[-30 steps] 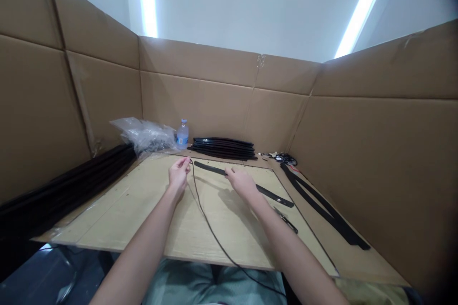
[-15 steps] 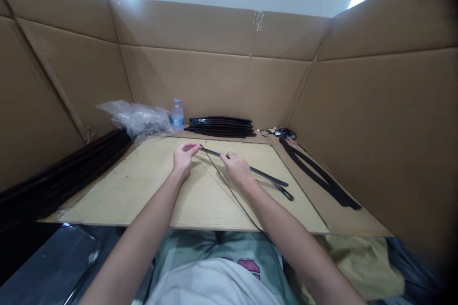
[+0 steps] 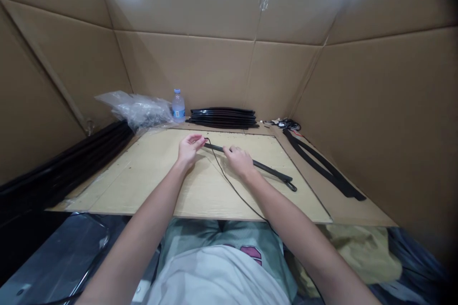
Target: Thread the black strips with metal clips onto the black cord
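Observation:
My left hand (image 3: 189,148) pinches the end of a thin black cord (image 3: 229,182) right at the left tip of a long black strip (image 3: 266,168). That cord trails across the board toward my lap. My right hand (image 3: 239,160) rests closed on top of the strip near its left part, pressing it against the pale board (image 3: 150,176). The strip runs diagonally to the right, ending beside a small black tool (image 3: 290,185).
Cardboard walls (image 3: 214,66) enclose the work area. At the back stand a water bottle (image 3: 178,105), a crumpled plastic bag (image 3: 138,109) and a stack of black strips (image 3: 222,117). Long black bars (image 3: 71,162) lie at the left, two black strips (image 3: 322,164) at the right.
The camera has tilted down. My left hand brought the cord's end from beside the strip to its left tip, and my right hand stayed on the strip.

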The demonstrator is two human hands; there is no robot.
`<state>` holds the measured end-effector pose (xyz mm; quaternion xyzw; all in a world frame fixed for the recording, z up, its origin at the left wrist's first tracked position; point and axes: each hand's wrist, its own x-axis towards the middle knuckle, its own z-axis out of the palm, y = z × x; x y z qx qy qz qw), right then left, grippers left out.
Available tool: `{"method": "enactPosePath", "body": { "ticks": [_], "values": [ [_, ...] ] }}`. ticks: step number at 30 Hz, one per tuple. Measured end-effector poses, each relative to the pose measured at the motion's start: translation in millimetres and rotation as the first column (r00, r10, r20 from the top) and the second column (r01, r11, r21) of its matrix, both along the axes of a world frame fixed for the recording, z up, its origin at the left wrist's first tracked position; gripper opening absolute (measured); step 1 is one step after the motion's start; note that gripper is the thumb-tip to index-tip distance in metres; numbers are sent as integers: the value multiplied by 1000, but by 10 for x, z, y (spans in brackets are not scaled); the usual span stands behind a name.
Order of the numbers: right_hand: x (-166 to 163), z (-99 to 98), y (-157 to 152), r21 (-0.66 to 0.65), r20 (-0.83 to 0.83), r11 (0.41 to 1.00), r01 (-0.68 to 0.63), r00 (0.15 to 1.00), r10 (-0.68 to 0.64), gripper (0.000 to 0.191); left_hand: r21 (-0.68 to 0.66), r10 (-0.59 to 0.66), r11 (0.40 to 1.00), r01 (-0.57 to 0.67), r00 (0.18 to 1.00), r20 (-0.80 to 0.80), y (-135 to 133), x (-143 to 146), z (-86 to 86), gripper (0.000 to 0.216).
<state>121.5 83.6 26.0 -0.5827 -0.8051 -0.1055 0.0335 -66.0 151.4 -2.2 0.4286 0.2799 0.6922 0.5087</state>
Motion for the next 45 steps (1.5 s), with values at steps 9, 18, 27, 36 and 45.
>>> {"method": "enactPosePath", "body": {
  "ticks": [9,18,27,36,45],
  "values": [
    [-41,-67,38,11,-19,1000,-20,1000,20,31,-41,-130,990,137,982,137,-72,-5,80,24],
    [-16,-67,58,27,-28,999,-22,999,23,28,-104,-194,974,202,977,84,-97,20,65,30],
    [-3,-78,46,74,-43,997,-10,999,13,25,-107,-246,963,248,969,27,-108,21,27,31],
    [147,-39,134,65,-150,989,-135,978,143,32,201,51,977,67,846,-531,-175,144,-60,12],
    [236,65,49,-11,-241,989,-149,960,142,32,463,320,886,23,692,-647,-269,162,-2,8]
  ]
}}
